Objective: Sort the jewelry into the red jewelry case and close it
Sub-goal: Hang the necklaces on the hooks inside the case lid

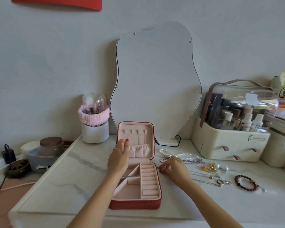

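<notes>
Already open on the white marble-look table (92, 191), the red jewelry case (136, 191) sits square in front of us, its lid (136, 140) standing upright and its pink compartments in the base looking empty. Our left hand (119, 157) rests spread and flat against the lower left of the lid, fingers extended, gripping nothing that we can see; it looks to be steadying the lid. Our right hand (174, 168) reaches just beside the case's right edge, fingers curled down and pinched together at the table surface, apparently on a small piece or the end of a thin chain; what it has, if anything, is too small to tell. Beyond it the jewelry waits in a loose spread: a pearl necklace (183, 154) and a silver chain (193, 161) near the case, gold earrings (210, 167) further right, a few rings (220, 181) and a dark red bead bracelet (246, 182) well apart at the far side. We judge the sorting is only beginning, with the first pick in hand. The next move calls for a sure pinch on that small item, a short lift across the case's rim, and a drop into a fitting slot, without snagging the neighbouring chains.
</notes>
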